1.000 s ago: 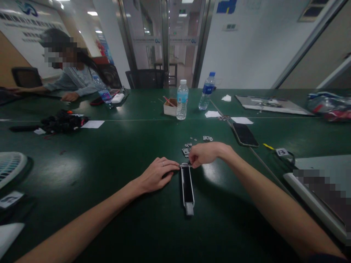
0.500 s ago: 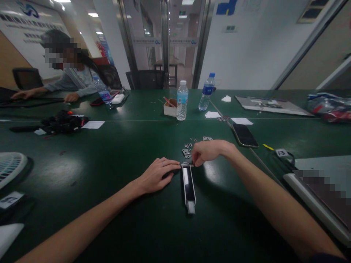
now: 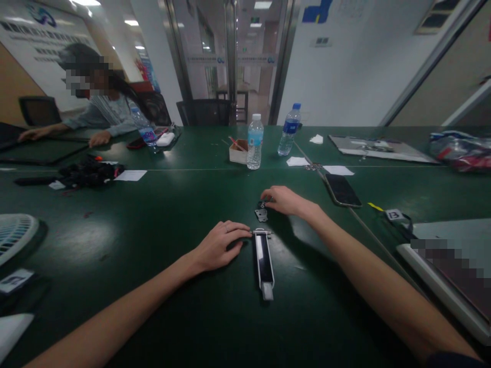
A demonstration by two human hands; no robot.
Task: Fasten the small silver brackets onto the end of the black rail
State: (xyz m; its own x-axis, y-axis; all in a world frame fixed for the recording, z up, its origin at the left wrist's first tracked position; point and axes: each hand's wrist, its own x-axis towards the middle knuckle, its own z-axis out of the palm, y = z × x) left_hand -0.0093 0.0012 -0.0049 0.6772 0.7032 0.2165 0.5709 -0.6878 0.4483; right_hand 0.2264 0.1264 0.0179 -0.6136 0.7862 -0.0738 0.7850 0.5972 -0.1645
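On the green table (image 3: 172, 204), in my head view, a slim silver-edged frame (image 3: 264, 260) lies before me, a cross rod (image 3: 269, 233) at its far end. My left hand (image 3: 220, 246) is unclenched, fingertips at the rod's left end. My right hand (image 3: 284, 199) bends over small rings (image 3: 262, 204) beside metal plates (image 3: 261, 215); whether it pinches one, I can't tell. Likely I'm picking out a part; next calls for a fine pinch.
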